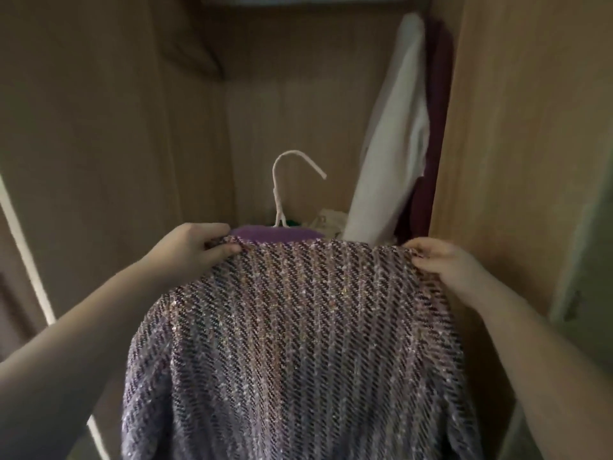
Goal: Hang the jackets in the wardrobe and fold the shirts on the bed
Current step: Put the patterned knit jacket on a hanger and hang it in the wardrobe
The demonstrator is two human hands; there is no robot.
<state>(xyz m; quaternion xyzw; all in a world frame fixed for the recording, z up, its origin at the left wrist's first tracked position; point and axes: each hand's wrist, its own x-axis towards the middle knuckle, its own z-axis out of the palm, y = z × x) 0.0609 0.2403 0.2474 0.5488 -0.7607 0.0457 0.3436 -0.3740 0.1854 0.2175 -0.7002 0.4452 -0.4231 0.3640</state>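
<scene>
Sequinned purple jacket (298, 327) on white hanger (275, 189), left grip (195, 247) pinching its left shoulder, right grip (441, 258) pinching its right shoulder, wardrobe (282, 94) behind.

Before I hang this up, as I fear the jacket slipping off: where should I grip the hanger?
Probably the twisted neck of the hanger, pinched from above: it stands upright and bare above the jacket, clear of the left hand and right hand on the shoulders.

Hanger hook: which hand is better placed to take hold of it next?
Probably the left hand: it grips the sequined jacket right beside the hanger hook, while the right hand holds the far shoulder.
</scene>
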